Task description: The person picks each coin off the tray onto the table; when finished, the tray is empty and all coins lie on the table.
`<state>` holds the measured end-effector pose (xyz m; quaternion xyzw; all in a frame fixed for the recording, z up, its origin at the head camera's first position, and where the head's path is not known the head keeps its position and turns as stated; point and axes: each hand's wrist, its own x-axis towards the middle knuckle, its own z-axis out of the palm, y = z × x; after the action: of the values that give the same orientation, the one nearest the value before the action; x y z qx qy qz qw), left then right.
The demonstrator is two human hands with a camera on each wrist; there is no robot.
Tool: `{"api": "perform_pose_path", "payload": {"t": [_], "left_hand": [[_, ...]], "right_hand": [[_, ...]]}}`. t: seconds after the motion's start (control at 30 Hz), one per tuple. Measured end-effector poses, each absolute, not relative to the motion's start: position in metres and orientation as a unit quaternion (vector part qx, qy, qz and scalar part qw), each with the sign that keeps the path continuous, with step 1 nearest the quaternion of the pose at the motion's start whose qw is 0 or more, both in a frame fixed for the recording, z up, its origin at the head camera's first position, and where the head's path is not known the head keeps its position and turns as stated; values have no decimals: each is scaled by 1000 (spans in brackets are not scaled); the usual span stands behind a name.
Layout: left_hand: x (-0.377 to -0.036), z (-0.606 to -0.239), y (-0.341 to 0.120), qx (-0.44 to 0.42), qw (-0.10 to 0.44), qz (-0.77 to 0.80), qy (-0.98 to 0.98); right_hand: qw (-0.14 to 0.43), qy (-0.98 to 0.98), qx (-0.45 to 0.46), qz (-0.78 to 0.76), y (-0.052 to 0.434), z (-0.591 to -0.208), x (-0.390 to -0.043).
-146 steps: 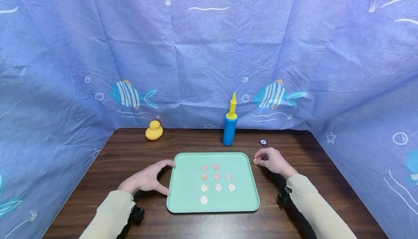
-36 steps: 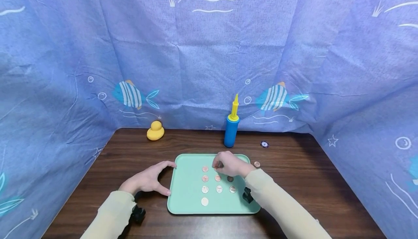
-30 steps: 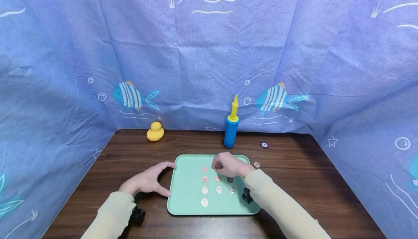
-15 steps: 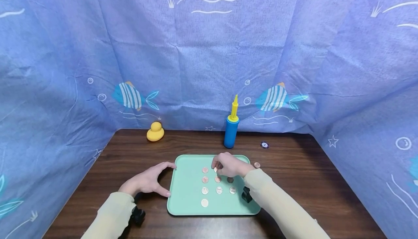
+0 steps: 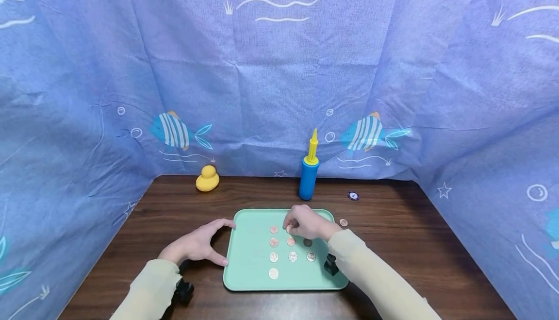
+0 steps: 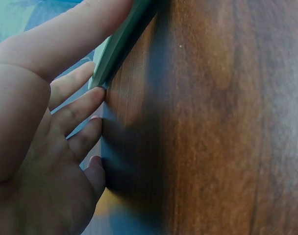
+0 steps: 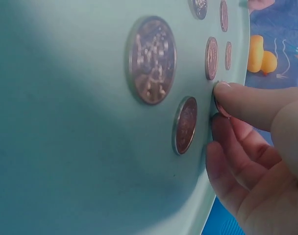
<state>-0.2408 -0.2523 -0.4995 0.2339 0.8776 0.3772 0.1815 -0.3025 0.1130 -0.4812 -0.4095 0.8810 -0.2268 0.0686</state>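
My right hand (image 5: 307, 221) is over the upper part of the pale green tray (image 5: 249, 274), pinching a copper-coloured coin (image 7: 221, 106) between thumb and fingers. That coin is at the tray surface, partly hidden by the thumb in the right wrist view. Around it several coins lie flat in rows, among them a copper coin (image 5: 273, 229) to its left, a coin (image 5: 307, 243) shaded by the hand, and a silvery coin (image 5: 273, 274) at the bottom. My left hand (image 5: 198, 242) spreads along the tray's left side, thumb and fingertips at its rim.
Another coin (image 5: 343, 223) lies on the dark wooden table (image 5: 406, 242) right of the tray, with a blue-and-white poker chip (image 5: 353, 196) behind it. A blue and yellow hand pump (image 5: 308, 174) and a yellow rubber duck (image 5: 207, 179) stand at the back, before a blue curtain (image 5: 279, 67).
Since the oldest frame, my right hand has left the coin beside the tray and moved left to the top-row coin. Over the last second, both hands have hardly moved.
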Motion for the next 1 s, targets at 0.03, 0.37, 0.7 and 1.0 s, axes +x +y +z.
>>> {"api": "perform_pose_path", "payload": {"t": [0.03, 0.37, 0.7, 1.0], "left_hand": [[-241, -500, -252, 235, 181, 377, 878], [-242, -500, -253, 233, 183, 379, 876], [-243, -501, -253, 234, 185, 381, 875], [-242, -500, -252, 236, 184, 381, 875]], "right_hand": [[68, 881, -409, -228, 113, -481, -302], [69, 874, -404, -261, 119, -482, -300], [104, 871, -370, -305, 133, -482, -303], [109, 878, -338, -321, 155, -481, -301]]}}
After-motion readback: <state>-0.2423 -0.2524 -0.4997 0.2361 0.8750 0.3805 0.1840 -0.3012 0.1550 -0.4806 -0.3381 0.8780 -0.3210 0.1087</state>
